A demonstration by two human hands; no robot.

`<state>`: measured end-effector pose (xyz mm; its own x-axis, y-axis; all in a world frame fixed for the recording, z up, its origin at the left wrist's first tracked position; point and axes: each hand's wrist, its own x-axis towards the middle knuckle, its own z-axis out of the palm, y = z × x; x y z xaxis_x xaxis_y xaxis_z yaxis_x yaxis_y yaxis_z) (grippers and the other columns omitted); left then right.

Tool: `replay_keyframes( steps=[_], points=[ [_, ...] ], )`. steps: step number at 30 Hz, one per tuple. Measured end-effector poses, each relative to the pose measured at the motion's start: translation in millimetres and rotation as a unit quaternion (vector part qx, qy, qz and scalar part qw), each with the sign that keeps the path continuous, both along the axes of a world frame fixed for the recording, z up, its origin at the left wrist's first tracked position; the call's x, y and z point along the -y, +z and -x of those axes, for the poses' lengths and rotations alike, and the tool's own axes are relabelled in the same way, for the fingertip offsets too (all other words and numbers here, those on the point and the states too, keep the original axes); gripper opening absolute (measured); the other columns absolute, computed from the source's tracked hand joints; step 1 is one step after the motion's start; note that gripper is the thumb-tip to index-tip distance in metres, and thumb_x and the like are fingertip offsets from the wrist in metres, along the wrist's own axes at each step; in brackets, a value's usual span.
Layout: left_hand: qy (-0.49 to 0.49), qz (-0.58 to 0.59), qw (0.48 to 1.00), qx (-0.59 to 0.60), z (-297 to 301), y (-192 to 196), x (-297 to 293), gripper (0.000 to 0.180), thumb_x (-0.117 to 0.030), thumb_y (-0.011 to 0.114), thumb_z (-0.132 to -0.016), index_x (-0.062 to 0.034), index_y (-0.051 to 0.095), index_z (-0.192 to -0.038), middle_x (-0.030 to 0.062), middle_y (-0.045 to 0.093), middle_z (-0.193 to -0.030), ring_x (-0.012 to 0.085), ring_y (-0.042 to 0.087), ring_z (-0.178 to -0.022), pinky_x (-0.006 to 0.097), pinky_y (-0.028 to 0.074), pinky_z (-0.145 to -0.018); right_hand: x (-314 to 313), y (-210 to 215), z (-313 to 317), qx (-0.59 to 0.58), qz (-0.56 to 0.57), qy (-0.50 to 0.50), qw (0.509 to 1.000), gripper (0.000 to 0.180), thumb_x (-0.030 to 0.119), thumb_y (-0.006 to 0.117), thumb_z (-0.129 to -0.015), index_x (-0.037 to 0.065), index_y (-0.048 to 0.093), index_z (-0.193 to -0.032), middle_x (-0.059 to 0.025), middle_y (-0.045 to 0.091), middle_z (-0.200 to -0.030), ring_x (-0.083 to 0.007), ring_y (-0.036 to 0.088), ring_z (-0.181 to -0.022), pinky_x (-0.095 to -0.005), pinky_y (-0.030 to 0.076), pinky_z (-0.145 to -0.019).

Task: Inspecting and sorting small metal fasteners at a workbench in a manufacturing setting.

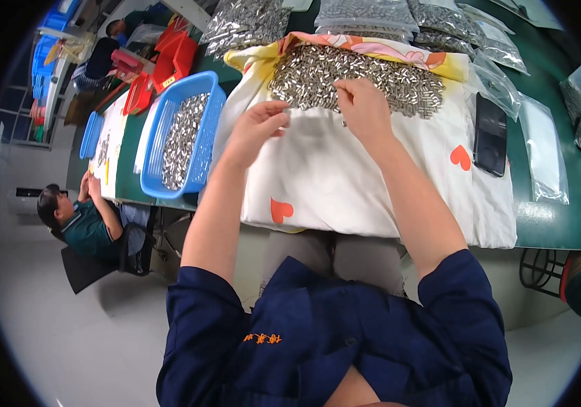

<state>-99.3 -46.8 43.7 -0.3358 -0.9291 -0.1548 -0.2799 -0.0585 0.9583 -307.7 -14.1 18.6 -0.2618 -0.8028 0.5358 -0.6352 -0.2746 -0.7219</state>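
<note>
A heap of small shiny metal cylinders (317,71) lies on a white cloth (331,176) with red hearts and a yellow-pink border. My left hand (258,130) is over the heap's near left edge, fingers loosely bent, with a gap between thumb and index finger and nothing visible between them. At the heap's near edge, my right hand (366,108) has its fingers curled together; what they hold, if anything, is hidden. One single metal cylinder (344,123) shows just beside the right hand, against the white cloth.
Left of the cloth stands a blue basket (217,102) of metal pieces, with red bins (180,61) behind. Bags of metal parts (365,17) line the back. A black phone (490,136) and a clear plastic bag (545,152) lie right. Another person (90,220) sits at far left.
</note>
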Motion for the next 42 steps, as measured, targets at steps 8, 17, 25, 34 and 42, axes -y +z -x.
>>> replay_keyframes(
  steps=[8,17,25,34,42],
  points=[
    [-0.102,-0.217,0.911,-0.335,4.6,-29.4,12.7,0.025,-0.008,0.057,-0.080,-0.0067,0.054,-0.105,0.0042,0.059,-0.092,0.0152,0.057,-0.078,0.026,0.046,-0.068,-6.3,21.7,-7.1,0.180,-0.103,0.061,0.977,0.016,0.012,0.058,-0.074,0.002,0.059,-0.086,-0.0068,0.061,-0.072,-0.0143,0.058,-0.064,-0.0268,0.045,-0.058],
    [-0.126,-0.220,0.901,-0.351,-7.5,-34.5,13.6,0.033,-0.004,0.061,-0.076,-0.0050,0.052,-0.107,0.0050,0.059,-0.095,0.0143,0.057,-0.085,0.027,0.047,-0.073,-19.6,31.0,-36.4,0.191,-0.188,0.187,0.945,0.013,0.002,0.060,-0.074,0.001,0.060,-0.087,-0.0016,0.060,-0.082,-0.0078,0.053,-0.075,-0.0220,0.042,-0.069],
    [-0.163,-0.175,0.924,-0.299,-3.6,-30.6,10.7,0.033,-0.001,0.061,-0.075,-0.0008,0.054,-0.108,0.0063,0.060,-0.091,0.0110,0.057,-0.080,0.023,0.047,-0.074,-22.4,27.1,-44.2,0.135,-0.161,0.166,0.963,0.007,0.003,0.061,-0.071,0.002,0.060,-0.078,-0.0018,0.059,-0.074,-0.0089,0.053,-0.067,-0.0222,0.042,-0.062],
    [-0.160,-0.100,0.958,-0.217,-2.4,-27.2,7.6,0.033,-0.001,0.062,-0.075,-0.0002,0.055,-0.107,0.0061,0.061,-0.088,0.0108,0.058,-0.080,0.022,0.047,-0.074,-24.1,18.7,-46.4,-0.095,-0.027,0.131,0.987,0.005,0.005,0.059,-0.069,0.004,0.057,-0.074,-0.0070,0.057,-0.071,-0.0228,0.055,-0.067,-0.0316,0.044,-0.061],
    [-0.178,-0.150,0.940,-0.249,-6.4,-28.6,10.2,0.032,-0.001,0.061,-0.075,0.0013,0.055,-0.105,0.0074,0.061,-0.090,0.0115,0.058,-0.081,0.022,0.047,-0.075,-24.1,29.8,-37.6,0.043,-0.149,0.193,0.969,0.010,0.007,0.059,-0.071,0.003,0.060,-0.080,-0.0068,0.059,-0.072,-0.0166,0.055,-0.062,-0.0262,0.044,-0.058]
  ],
)
